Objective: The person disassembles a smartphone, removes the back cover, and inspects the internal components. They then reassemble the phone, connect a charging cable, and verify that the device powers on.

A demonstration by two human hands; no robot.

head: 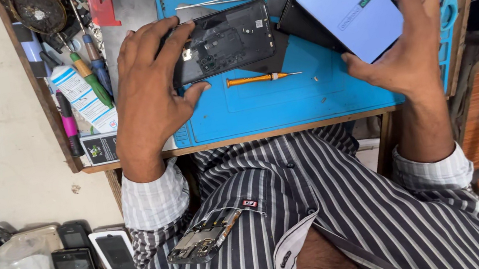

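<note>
Gripping the opened phone body [223, 42] at 11 o'clock on the blue mat [286, 103], my left hand [147, 95] arches palm-down, fingers over its left end, thumb at the lower corner. My right hand [406, 39] at 2 o'clock clasps a lit phone [347, 0], tilted, thumb on its lower edge. My fingers hide each phone's gripped edge; the tools at 12 o'clock are cut off. An orange screwdriver [259, 78] lies between the hands. The mat's near strip is bare.

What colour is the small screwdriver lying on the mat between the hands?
The small screwdriver has an orange handle, seen in the head view on the blue work mat.
</note>
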